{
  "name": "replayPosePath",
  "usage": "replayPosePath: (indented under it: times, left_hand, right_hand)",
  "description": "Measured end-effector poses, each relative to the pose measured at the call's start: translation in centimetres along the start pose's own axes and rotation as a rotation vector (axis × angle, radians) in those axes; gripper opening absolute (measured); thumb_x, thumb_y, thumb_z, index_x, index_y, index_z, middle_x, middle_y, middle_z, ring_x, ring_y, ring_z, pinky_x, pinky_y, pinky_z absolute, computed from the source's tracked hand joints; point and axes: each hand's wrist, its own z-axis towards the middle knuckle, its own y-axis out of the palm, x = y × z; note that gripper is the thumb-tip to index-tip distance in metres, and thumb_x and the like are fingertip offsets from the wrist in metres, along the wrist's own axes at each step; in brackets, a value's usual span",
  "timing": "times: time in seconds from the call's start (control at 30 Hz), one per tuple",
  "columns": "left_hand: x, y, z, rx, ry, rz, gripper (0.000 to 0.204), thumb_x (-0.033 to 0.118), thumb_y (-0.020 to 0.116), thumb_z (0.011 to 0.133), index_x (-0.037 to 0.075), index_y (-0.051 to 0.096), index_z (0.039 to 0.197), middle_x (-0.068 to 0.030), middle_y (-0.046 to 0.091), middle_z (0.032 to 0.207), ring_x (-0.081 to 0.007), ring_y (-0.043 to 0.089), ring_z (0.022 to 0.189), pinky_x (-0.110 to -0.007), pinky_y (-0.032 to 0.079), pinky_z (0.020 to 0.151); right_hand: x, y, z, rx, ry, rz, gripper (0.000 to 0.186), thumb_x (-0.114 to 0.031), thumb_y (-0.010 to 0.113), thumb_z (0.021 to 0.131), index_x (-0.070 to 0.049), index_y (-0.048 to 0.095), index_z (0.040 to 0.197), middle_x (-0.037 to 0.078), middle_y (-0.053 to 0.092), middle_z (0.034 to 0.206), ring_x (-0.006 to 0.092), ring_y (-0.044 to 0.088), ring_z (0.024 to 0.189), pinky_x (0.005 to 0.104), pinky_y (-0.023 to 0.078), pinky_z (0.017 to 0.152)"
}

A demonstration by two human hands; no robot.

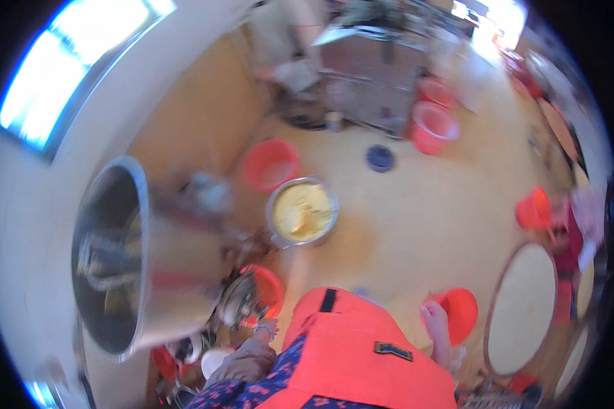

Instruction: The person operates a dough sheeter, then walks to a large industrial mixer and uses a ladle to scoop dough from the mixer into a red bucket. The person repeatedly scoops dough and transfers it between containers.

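Observation:
My right hand (434, 322) grips the near rim of a red plastic bowl (461, 310), held low beside my orange apron (351, 354). My left hand (260, 331), with a bracelet on the wrist, reaches toward a second red bowl (269, 286) with a round metal piece (237, 300) against it. Blur hides those fingers, so I cannot tell whether they hold anything. Ahead on the yellow floor (402, 218) stands a metal pot (273, 228) filled with pale yellow dough (301, 211).
A large steel mixing bowl (112, 266) looms at my left. A red bucket (271, 163) sits beyond the pot, with pink buckets (433, 126) and a steel cabinet (372, 75) farther back. Round pale trays (522, 307) and another red bucket (533, 210) are on the right.

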Motion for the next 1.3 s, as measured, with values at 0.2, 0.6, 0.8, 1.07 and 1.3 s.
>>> replayPosePath:
  times: [0.2,0.6,0.8,1.07,1.3]
  left_hand:
    - [17.3,9.8,-1.1,-0.078,0.159,0.148,0.014,0.018,0.052,0.081,0.006,0.058,0.077,-0.0072,0.054,0.063,-0.0206,0.060,0.062,-0.034,0.044,0.047]
    - [47.9,34.6,0.8,-0.295,0.240,0.659,0.009,0.014,0.050,0.080,0.007,0.054,0.077,-0.0056,0.049,0.061,-0.0197,0.056,0.055,-0.033,0.044,0.043]
    - [65.2,56.3,-2.2,-0.372,0.424,0.822,0.006,0.011,0.049,0.080,0.007,0.053,0.077,-0.0048,0.047,0.060,-0.0192,0.054,0.052,-0.032,0.044,0.042]
    - [73.2,83.2,-9.1,-0.631,0.653,1.056,0.008,0.010,0.048,0.082,0.006,0.055,0.078,-0.0070,0.053,0.059,-0.0185,0.051,0.045,-0.031,0.041,0.036]
    - [70.7,100.2,-17.5,-0.608,0.592,1.302,0.010,0.010,0.049,0.081,0.008,0.055,0.073,-0.0062,0.053,0.060,-0.0188,0.052,0.047,-0.031,0.042,0.037]
  right_hand:
    - [2.7,-5.6,5.3,0.146,0.196,0.081,0.021,-0.021,0.055,0.080,0.000,0.056,0.078,0.016,0.055,0.069,0.0273,0.057,0.066,0.0366,0.043,0.059]
    - [5.4,-12.3,15.5,0.487,0.612,0.242,0.023,-0.027,0.058,0.079,-0.004,0.061,0.083,0.012,0.061,0.076,0.0245,0.060,0.072,0.0354,0.046,0.064]
    - [5.2,-18.2,21.7,0.671,0.733,0.261,0.023,-0.026,0.058,0.078,-0.004,0.062,0.083,0.012,0.062,0.076,0.0249,0.060,0.072,0.0355,0.047,0.065]
    - [10.1,-26.1,26.0,0.857,0.937,0.385,0.024,-0.027,0.058,0.077,-0.004,0.063,0.082,0.014,0.063,0.077,0.0264,0.062,0.072,0.0361,0.047,0.066]
    - [21.5,-36.8,33.7,0.993,0.923,0.443,0.026,-0.028,0.057,0.079,-0.003,0.063,0.086,0.014,0.064,0.078,0.0242,0.062,0.073,0.0349,0.048,0.067]
